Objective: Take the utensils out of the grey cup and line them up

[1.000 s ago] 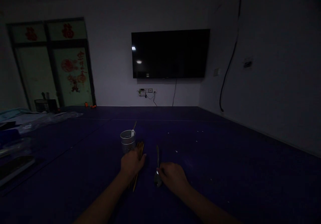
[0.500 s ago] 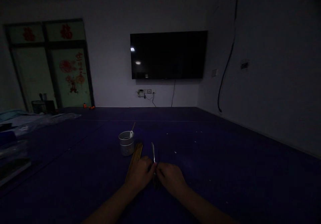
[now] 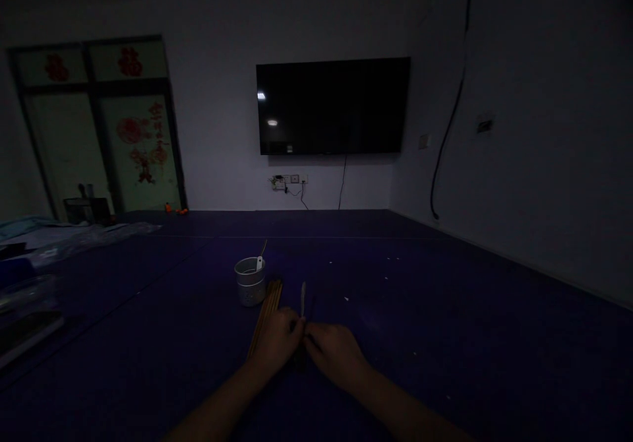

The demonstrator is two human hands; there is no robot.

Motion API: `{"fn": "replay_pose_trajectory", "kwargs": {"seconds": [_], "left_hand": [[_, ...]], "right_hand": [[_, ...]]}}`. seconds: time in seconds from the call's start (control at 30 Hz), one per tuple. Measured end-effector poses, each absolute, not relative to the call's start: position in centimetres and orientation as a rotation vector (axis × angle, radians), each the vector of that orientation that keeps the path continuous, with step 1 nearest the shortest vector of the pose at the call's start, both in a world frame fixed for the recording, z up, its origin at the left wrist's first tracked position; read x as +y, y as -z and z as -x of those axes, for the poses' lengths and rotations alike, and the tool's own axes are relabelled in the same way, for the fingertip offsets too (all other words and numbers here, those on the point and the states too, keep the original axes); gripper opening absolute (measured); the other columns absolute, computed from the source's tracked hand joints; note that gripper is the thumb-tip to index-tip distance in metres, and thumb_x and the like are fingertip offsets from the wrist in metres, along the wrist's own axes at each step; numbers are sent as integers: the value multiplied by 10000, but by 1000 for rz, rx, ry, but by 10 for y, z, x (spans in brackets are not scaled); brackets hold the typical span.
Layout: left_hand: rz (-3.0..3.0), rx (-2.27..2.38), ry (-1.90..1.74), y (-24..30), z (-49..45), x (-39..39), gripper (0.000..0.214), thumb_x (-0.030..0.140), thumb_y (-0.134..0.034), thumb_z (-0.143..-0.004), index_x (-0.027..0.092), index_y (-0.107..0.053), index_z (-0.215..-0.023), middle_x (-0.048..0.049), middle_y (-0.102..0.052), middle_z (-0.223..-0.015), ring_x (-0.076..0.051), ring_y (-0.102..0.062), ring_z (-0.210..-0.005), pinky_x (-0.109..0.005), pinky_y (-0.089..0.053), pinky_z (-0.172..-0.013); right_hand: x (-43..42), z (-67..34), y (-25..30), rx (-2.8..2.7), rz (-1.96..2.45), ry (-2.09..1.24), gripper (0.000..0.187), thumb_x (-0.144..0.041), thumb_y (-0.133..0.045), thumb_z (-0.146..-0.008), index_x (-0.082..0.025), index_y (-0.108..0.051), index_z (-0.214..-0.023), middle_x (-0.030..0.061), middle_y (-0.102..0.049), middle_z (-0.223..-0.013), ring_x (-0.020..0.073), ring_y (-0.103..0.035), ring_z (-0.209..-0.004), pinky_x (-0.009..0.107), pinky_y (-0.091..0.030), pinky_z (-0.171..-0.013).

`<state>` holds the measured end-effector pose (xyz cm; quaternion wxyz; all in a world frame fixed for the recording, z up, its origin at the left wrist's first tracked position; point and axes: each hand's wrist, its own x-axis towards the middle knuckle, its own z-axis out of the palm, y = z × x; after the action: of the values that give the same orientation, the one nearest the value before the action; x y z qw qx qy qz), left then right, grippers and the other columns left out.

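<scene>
Dim purple light swallows detail across the dark blue tabletop (image 3: 445, 310). Leftmost stands a small grey metal cup (image 3: 250, 282) holding a white-handled utensil; beside it lie brown wooden chopsticks (image 3: 267, 307), their near ends hidden under the left hand (image 3: 279, 341). Both hands meet, closed on a thin silvery utensil (image 3: 302, 295) whose lower part is hidden. Right hand (image 3: 335, 349) has barely shifted since half a second ago.

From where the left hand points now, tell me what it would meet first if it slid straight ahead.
The left hand points up the table and slightly left. Straight on, it would probably run along the bundle of wooden sticks under its fingers, then reach the white cup. Depth is hard to judge in this dim view.
</scene>
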<state>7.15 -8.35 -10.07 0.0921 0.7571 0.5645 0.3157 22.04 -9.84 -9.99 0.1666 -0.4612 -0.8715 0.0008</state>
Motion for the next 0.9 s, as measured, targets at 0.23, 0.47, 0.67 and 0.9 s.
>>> {"fn": "replay_pose_trajectory", "kwargs": {"seconds": [0.23, 0.47, 0.67, 0.9], "left_hand": [[-2341, 1772, -879, 99, -58, -75, 331, 291, -410, -903, 167, -655, -718, -60, -687, -785, -176, -628, -744, -261, -391, -650], [-2399, 1936, -696, 98, -51, -68, 310, 287, -412, -911, 175, -669, -780, -68, -701, -865, -180, -635, -841, -266, -397, -721], [-2378, 2000, -567, 99, -48, -66, 316, 304, -422, -914, 174, -675, -778, -68, -703, -820, -175, -642, -802, -263, -392, -702], [-2429, 1997, -439, 95, -47, -68, 260, 284, -444, -884, 185, -675, -815, -64, -708, -875, -182, -641, -859, -266, -404, -746]], "right_hand": [[-97, -222, 103, -2488, 1195, -49, 272, -268, -375, -927, -213, -640, -956, 33, -696, -929, 173, -642, -850, 253, -418, -718], [-99, -221, 103, -2575, 984, 28, 255, -263, -417, -912, -218, -627, -1049, 43, -653, -1046, 182, -580, -946, 285, -423, -797], [-101, -219, 102, -2658, 814, 7, 269, -284, -471, -892, -225, -600, -1120, 51, -631, -1149, 212, -528, -1057, 346, -392, -904], [-99, -221, 104, -2665, 789, -57, 281, -296, -468, -897, -232, -597, -1138, 54, -628, -1173, 207, -518, -1110, 359, -353, -962]]}}
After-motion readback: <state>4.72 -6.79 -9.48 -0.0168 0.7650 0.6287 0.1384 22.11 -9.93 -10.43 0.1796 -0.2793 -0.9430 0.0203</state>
